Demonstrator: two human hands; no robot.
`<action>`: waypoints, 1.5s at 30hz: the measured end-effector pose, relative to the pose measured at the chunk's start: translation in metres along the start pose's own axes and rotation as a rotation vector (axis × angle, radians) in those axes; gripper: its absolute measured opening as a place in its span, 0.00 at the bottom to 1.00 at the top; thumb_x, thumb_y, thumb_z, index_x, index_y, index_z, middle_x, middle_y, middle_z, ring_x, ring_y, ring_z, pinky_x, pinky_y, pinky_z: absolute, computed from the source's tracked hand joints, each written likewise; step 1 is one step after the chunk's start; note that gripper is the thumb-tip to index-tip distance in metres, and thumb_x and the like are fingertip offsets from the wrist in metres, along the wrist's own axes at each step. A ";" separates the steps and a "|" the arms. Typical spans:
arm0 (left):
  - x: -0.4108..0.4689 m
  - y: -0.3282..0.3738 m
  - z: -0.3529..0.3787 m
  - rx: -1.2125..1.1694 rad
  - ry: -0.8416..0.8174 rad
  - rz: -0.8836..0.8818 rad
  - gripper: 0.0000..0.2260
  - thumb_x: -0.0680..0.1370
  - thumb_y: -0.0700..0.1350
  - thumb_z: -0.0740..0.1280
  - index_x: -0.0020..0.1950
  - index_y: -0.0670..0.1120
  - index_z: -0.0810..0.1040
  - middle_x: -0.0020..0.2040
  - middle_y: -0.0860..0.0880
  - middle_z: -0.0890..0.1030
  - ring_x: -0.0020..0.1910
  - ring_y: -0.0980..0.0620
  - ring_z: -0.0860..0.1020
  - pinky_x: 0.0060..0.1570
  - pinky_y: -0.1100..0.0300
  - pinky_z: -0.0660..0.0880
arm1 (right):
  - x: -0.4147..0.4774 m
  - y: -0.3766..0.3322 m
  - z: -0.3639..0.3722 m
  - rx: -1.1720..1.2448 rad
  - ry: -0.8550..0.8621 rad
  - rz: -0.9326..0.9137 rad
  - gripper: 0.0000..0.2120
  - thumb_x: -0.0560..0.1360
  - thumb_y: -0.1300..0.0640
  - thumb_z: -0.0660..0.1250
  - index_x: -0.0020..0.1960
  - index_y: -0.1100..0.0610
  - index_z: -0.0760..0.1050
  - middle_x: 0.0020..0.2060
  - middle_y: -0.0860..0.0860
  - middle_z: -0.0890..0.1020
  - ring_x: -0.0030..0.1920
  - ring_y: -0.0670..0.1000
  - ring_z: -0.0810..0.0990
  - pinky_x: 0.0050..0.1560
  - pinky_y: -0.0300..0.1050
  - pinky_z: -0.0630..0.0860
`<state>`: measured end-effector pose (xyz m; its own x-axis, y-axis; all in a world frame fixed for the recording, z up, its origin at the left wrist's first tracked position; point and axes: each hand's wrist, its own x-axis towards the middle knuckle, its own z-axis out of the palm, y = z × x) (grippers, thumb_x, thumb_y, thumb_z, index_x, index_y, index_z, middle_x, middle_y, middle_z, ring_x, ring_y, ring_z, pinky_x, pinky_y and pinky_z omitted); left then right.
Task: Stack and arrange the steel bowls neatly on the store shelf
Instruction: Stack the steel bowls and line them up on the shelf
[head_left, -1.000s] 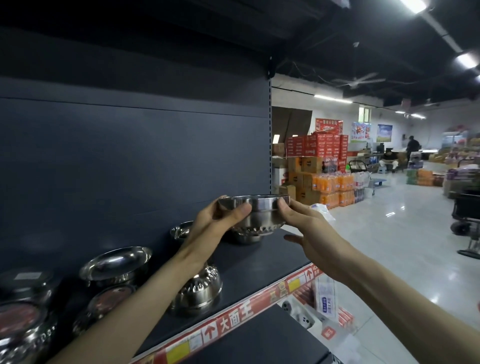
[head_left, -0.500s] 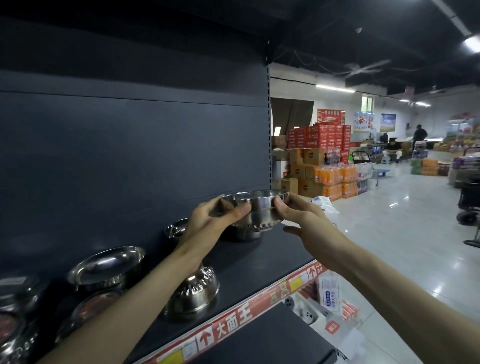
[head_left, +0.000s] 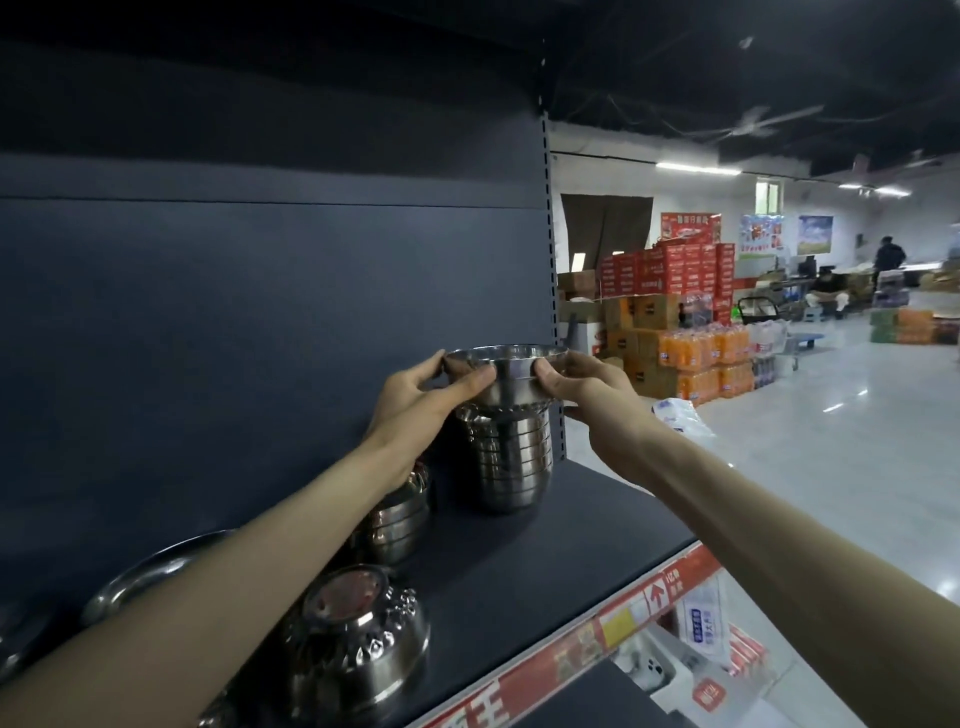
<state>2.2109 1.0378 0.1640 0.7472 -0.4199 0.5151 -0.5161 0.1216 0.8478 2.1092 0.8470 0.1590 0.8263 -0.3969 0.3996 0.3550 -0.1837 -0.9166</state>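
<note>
A steel bowl (head_left: 511, 375) is held upright between my left hand (head_left: 418, 395) and my right hand (head_left: 587, 382), each gripping one side of it. It sits at the top of a tall stack of steel bowls (head_left: 511, 462) near the right end of the dark shelf (head_left: 571, 561). A shorter stack of bowls (head_left: 397, 519) stands just left of it, partly hidden by my left forearm. An embossed bowl (head_left: 358, 639) lies upside down near the shelf's front. A shallow steel dish (head_left: 150, 571) leans at the back left.
The shelf's dark back panel (head_left: 260, 338) rises behind the bowls, with an upright post (head_left: 553, 291) at its right end. A red price strip (head_left: 613, 623) runs along the front edge. To the right lies an open shop floor (head_left: 831, 441) with stacked boxes and drink crates (head_left: 685, 332).
The view has shifted and drawn closer. The bowl in both hands has come to rest on top of the tall stack at the shelf's right end.
</note>
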 end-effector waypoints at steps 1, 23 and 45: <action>0.007 -0.002 0.001 0.014 -0.010 -0.001 0.28 0.68 0.61 0.84 0.61 0.47 0.86 0.58 0.50 0.89 0.63 0.49 0.85 0.72 0.50 0.75 | 0.007 0.003 0.000 0.006 0.021 -0.006 0.16 0.82 0.53 0.73 0.66 0.60 0.79 0.56 0.51 0.84 0.56 0.46 0.84 0.65 0.47 0.77; 0.063 -0.092 0.011 0.198 -0.003 -0.139 0.13 0.79 0.47 0.77 0.64 0.50 0.85 0.56 0.54 0.89 0.58 0.56 0.86 0.64 0.58 0.79 | 0.091 0.107 0.009 -0.250 0.036 0.079 0.31 0.64 0.27 0.70 0.64 0.36 0.75 0.58 0.44 0.85 0.66 0.55 0.80 0.69 0.63 0.77; 0.011 -0.075 0.021 0.166 0.043 -0.179 0.07 0.80 0.53 0.76 0.57 0.55 0.86 0.50 0.58 0.89 0.53 0.60 0.87 0.67 0.51 0.80 | 0.045 0.095 0.021 -0.169 0.079 0.091 0.25 0.77 0.36 0.70 0.70 0.46 0.75 0.62 0.44 0.81 0.70 0.54 0.77 0.74 0.62 0.73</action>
<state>2.2492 1.0050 0.1037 0.8483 -0.3819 0.3668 -0.4333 -0.1024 0.8954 2.1892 0.8308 0.0895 0.8123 -0.4867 0.3213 0.1968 -0.2899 -0.9366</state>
